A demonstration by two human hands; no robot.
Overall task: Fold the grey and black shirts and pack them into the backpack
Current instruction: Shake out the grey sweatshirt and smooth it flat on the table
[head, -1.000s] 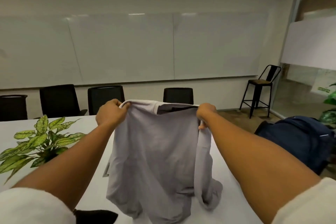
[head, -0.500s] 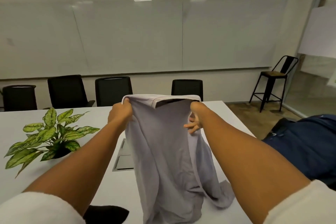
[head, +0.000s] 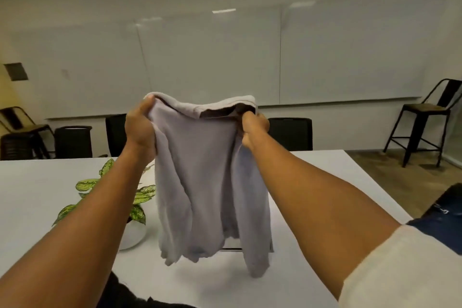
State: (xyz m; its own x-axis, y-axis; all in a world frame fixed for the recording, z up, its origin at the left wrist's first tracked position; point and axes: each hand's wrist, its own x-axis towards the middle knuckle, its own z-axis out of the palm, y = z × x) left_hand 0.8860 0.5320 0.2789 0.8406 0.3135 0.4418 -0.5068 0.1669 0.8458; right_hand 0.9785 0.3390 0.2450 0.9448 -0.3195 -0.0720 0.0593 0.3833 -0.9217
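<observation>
Both hands pinch the grey shirt (head: 210,182) at its shoulders, left hand (head: 140,130) and right hand (head: 253,127) apart, so it hangs straight above the tabletop (head: 37,195), likely for laying flat to fold.

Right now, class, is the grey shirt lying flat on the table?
No: both hands, left and right, hold the grey shirt up by its collar, hanging above the white table.

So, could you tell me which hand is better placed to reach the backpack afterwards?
Right, probably. The backpack lies at the table's right edge, beside the right hand's arm. Both hands now grip the grey shirt.
</observation>
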